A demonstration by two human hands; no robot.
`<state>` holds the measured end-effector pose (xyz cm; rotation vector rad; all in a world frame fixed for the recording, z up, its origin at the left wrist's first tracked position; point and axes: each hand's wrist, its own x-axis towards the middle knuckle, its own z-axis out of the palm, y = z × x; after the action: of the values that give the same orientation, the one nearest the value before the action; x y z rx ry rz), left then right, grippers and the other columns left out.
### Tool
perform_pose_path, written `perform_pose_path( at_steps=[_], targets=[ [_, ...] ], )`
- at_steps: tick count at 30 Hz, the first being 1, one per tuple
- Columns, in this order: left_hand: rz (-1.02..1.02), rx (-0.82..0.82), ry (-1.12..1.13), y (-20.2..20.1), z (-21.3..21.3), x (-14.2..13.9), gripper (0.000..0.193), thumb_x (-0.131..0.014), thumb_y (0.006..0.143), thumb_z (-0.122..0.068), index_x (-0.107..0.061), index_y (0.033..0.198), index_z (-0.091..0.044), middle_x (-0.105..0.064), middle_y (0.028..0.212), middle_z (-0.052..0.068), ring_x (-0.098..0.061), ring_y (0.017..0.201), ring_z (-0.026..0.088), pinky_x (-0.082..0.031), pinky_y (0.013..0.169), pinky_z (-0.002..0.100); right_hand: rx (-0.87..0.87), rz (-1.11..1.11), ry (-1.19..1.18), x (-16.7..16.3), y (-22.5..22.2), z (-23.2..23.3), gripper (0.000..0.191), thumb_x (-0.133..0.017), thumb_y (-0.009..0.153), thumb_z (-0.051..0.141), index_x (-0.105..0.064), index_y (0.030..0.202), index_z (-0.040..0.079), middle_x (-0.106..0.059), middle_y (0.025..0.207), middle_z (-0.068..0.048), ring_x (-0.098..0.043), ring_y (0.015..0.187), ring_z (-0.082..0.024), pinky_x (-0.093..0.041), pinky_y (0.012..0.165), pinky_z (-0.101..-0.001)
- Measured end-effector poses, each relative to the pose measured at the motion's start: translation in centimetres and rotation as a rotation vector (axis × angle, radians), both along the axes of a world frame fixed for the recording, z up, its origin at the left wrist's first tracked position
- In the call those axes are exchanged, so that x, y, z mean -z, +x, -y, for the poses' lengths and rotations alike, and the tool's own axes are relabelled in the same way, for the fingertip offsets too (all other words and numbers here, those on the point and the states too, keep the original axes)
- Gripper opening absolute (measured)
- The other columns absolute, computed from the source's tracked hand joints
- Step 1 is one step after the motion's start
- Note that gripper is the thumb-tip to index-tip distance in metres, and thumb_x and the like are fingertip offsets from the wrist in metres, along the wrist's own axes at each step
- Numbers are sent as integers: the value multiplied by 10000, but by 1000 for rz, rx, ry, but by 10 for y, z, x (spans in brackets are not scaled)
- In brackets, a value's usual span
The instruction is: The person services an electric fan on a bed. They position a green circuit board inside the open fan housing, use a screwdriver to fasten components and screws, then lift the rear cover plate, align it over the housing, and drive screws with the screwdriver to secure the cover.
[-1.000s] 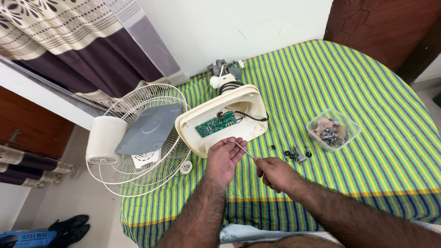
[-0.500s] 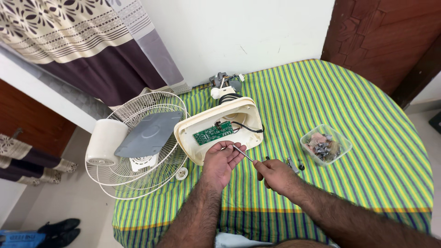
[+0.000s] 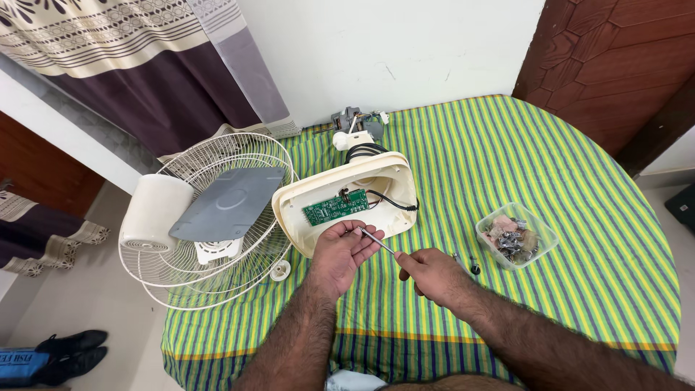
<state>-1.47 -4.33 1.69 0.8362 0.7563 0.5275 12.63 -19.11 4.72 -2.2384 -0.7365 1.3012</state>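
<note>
The right hand (image 3: pixel 428 274) still pinches a thin screwdriver (image 3: pixel 378 240), its tip now resting in the half-open, cupped left hand (image 3: pixel 342 250), which has slid back off the cream fan base housing (image 3: pixel 346 203) just beyond, green circuit board (image 3: pixel 335 207) exposed.

The housing (image 3: pixel 347 199) is smooth cream plastic holding a matt green circuit board (image 3: pixel 335 208). The tool shaft (image 3: pixel 376 240) is shiny metal. Striped woven cloth (image 3: pixel 550 159) covers the bench; the tub (image 3: pixel 516 236) is clear glossy plastic, the guard (image 3: pixel 181 282) coated wire.
</note>
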Motion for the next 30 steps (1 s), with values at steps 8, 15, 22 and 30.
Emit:
perform_pose_path(
  at_steps=[8, 15, 22, 30],
  targets=[
    [1, -121, -424, 0, -24, 28, 142, -549, 980, -80, -613, 1086, -12, -703, 1037, 121, -710, 1027, 311, -594, 919, 488, 250, -442, 78, 19, -14, -13, 327, -609, 972, 372, -586, 999, 48, -550, 653, -34, -475, 501, -138, -401, 435, -309],
    [-101, -271, -553, 16, -50, 71, 147, -603, 974, -91, -650, 1060, 19, -711, 980, 117, -683, 931, 275, -582, 886, 448, 296, -563, 134, 34, -41, -33, 436, -563, 1028, 412, -623, 915, -4, -549, 628, -58, -522, 485, -172, -465, 444, -327],
    [-144, -276, -476, 27, -60, 83, 113, -571, 1000, -102, -633, 1033, -14, -705, 943, 97, -683, 863, 244, -598, 820, 426, 316, -527, 126, 32, -51, -52, 414, -527, 1033, 411, -608, 917, 22, -593, 626, -95, -580, 495, -208, -517, 488, -362],
    [-200, -266, -503, 26, -61, 66, 121, -532, 1011, -64, -621, 1049, 8, -717, 937, 117, -694, 837, 246, -613, 799, 420, 295, -491, 62, 18, -58, -58, 442, -497, 1051, 438, -592, 911, 29, -588, 631, -86, -585, 511, -197, -541, 522, -361]
  ],
)
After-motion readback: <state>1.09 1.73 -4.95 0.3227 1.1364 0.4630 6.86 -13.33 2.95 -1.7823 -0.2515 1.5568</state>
